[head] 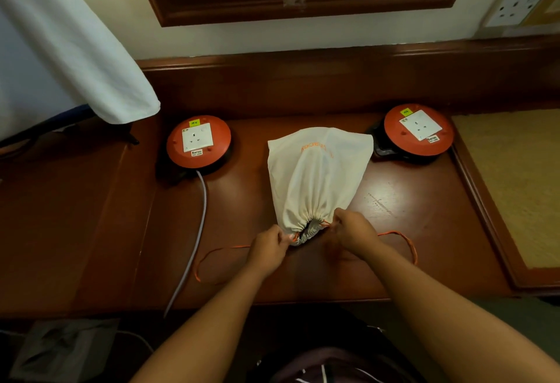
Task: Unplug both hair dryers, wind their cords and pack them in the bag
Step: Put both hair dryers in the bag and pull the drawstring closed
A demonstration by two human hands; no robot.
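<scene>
A cream drawstring bag (318,176) with orange lettering lies on the wooden desk (424,216), bulging, its gathered mouth turned toward me and nearly closed. No hair dryer is visible; whatever fills the bag is hidden by the cloth. My left hand (268,249) pinches the orange drawstring (209,254) at the left of the mouth. My right hand (353,231) pinches the same string at the right, and a loop trails out over the desk on each side.
Two orange extension reels with white sockets sit on the desk, one to the left (198,141) and one to the right (418,129), both sockets empty. A grey cable (197,237) runs from the left reel off the front edge. White cloth (60,43) hangs at left.
</scene>
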